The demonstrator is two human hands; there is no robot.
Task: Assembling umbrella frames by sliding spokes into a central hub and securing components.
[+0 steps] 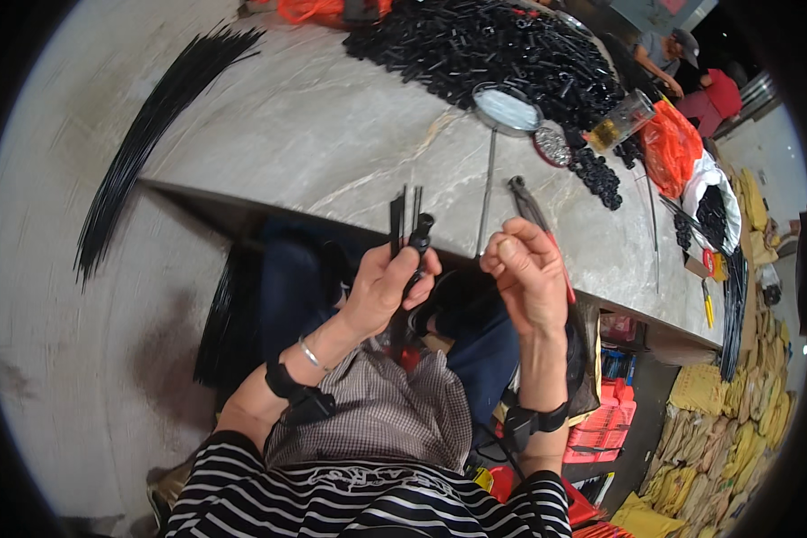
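My left hand point(388, 285) is closed round a black cylindrical fitting point(421, 231) and several thin black strips point(398, 220) that stick up past the fingers. To its right, my right hand point(529, 273) is raised at the table's front edge, thumb and fingers pinched together; what they hold, if anything, is too small to make out. A thin dark rod point(488, 193) runs from beside a round dish down to near the right fingertips; whether they touch it I cannot tell. Pliers with red handles point(531, 204) lie on the table, partly hidden behind my right hand.
On the stone-topped table point(332, 134) are a heap of small black parts point(484, 49), a round dish point(507, 108), a red dish of small metal bits point(551, 146) and a jar point(620, 121). Long black strips point(152, 143) overhang its left end. Two people work at the far right.
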